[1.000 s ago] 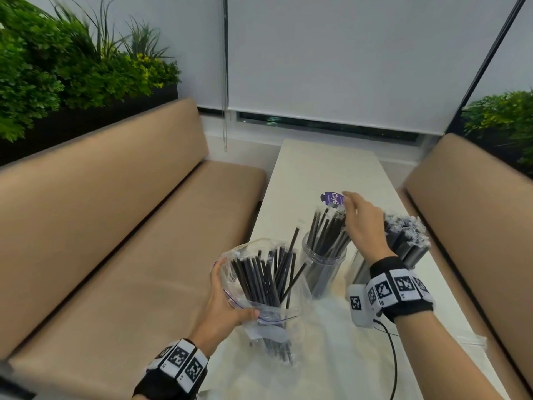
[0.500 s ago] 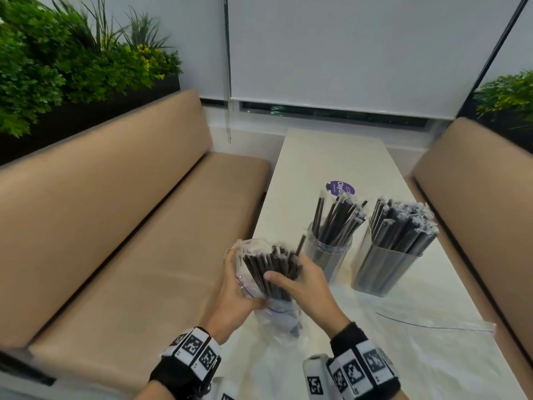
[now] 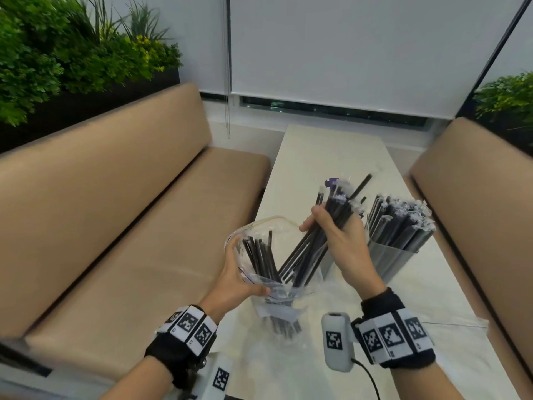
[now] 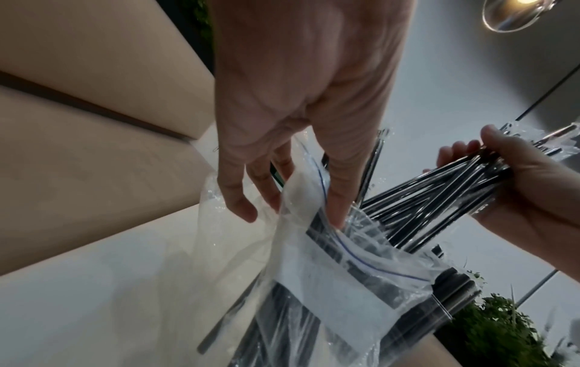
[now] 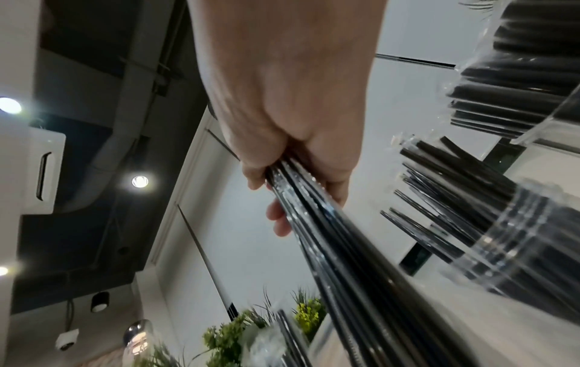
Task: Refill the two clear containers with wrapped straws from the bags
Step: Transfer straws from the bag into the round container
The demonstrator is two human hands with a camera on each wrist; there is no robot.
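My left hand (image 3: 239, 280) (image 4: 282, 159) holds a clear zip bag (image 3: 269, 255) (image 4: 338, 268) by its open mouth, thumb on the near side; black wrapped straws stand inside it. My right hand (image 3: 336, 241) (image 5: 292, 149) grips a bundle of wrapped straws (image 3: 314, 241) (image 4: 439, 198) (image 5: 345, 248), its lower ends still in the bag and its tops tilted up to the right. The round clear container (image 5: 514, 248) is mostly hidden behind that hand in the head view. The square clear container (image 3: 396, 249), packed with straws, stands at the right.
The white table (image 3: 331, 151) runs away from me between two tan benches (image 3: 115, 226) (image 3: 476, 197). Flat clear plastic (image 3: 418, 321) lies on the near tabletop. A purple sticker (image 3: 331, 181) sits behind the straws. Plants (image 3: 57, 53) line the bench back.
My right hand went from the round container into the bag, closed on a bundle of straws, and has now lifted it up and to the right. The left hand keeps holding the bag.
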